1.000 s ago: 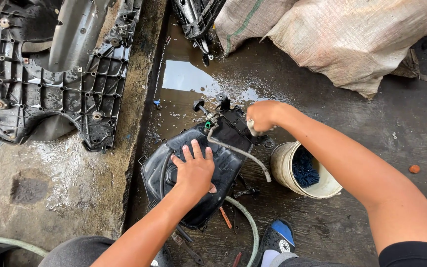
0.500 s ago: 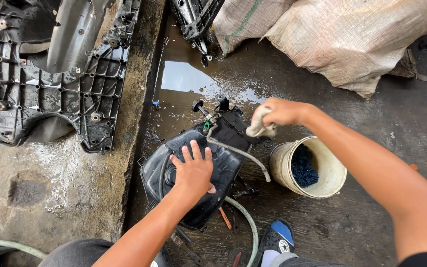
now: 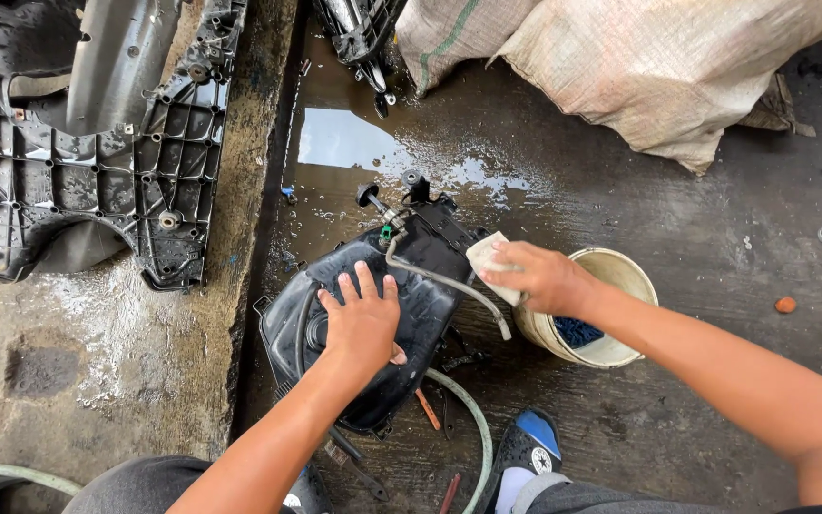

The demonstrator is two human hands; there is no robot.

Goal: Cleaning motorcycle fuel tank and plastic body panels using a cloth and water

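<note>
We find the black plastic tank [image 3: 373, 314] lying on the wet concrete floor [image 3: 677, 228], directly ahead of us and slightly to our left, with its long axis running from the near-left end by our knee up and away to the far-right end, where the capped fittings [image 3: 401, 195] stand. Our left hand [image 3: 362, 319] rests flat on the middle of the tank, fingers spread and palm down, pressing rather than gripping; it closes on nothing. Our right hand [image 3: 544, 276] is closed around a pale folded cloth [image 3: 489, 265] and sits just off the far-right shoulder of the tank, between that shoulder and the cream bucket [image 3: 611, 276], whose rim lies partly under our wrist. The two hands are apart, with the thin grey hose [image 3: 449, 283] curving across the tank top between them. The left hand is therefore the nearer one to the tank body, being in full contact, while the cloth hand stands at the tank's upper edge; we cannot tell whether the cloth touches the plastic. A puddle [image 3: 354, 138] lies beyond the fittings, a ribbed black panel [image 3: 97, 143] rests on the raised slab to our left, sacks [image 3: 658, 67] lie at the far right, and our blue shoe [image 3: 525, 447] stands just behind the tank.
</note>
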